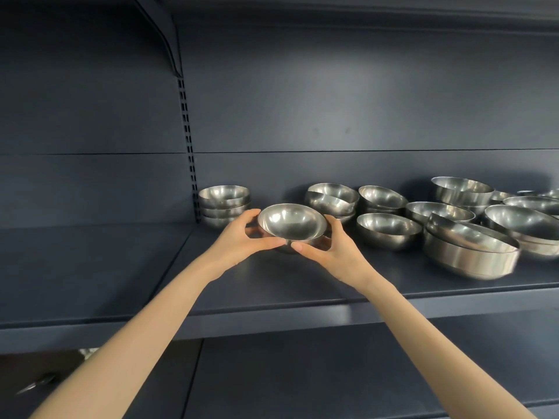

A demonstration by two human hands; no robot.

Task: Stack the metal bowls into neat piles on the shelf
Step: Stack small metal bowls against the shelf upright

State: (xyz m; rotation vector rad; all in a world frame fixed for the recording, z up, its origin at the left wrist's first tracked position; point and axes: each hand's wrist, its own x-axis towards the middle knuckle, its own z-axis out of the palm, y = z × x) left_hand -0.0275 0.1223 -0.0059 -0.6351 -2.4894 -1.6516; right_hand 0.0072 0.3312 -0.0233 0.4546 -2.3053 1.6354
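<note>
A small shiny metal bowl is held between both hands just above the dark shelf. My left hand grips its left side, thumb below and fingers curled over the rim. My right hand grips its right side the same way. Behind and to the left stands a neat pile of small bowls at the shelf's back. To the right of the held bowl sit a crooked pile and several loose bowls.
Larger bowls lie nested and tilted at the right, near the front edge. More bowls crowd the back right. A slotted upright post runs up the back wall. A lower shelf lies beneath.
</note>
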